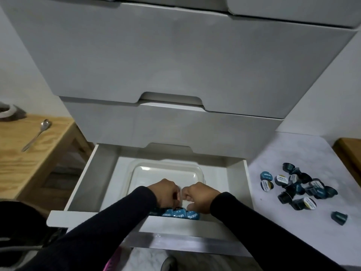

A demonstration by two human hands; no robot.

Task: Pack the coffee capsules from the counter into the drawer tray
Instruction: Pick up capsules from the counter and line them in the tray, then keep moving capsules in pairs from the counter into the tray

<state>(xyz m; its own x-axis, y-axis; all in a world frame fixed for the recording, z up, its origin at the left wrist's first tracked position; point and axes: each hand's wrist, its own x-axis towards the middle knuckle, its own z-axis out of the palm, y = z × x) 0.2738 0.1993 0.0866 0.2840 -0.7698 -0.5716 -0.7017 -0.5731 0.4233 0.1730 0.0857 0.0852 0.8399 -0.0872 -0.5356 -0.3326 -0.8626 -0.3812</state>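
Observation:
A clear plastic tray point(168, 171) lies in the open white drawer point(93, 173). Several blue coffee capsules point(175, 213) sit in the tray's near end, partly hidden by the drawer front. My left hand point(166, 192) and my right hand point(199, 195) are curled side by side just above those capsules, knuckles up. What the fingers hold is hidden. A heap of several dark blue capsules point(298, 187) lies on the white counter point(293, 153) to the right of the drawer, and one capsule point(339, 217) rests apart, nearer to me.
Two closed white drawers point(175, 65) stack above the open one. A wooden table point(23, 153) at the left carries a metal spoon point(37, 134). A wooden edge point(349, 151) shows at the far right. A dark object fills the lower left corner.

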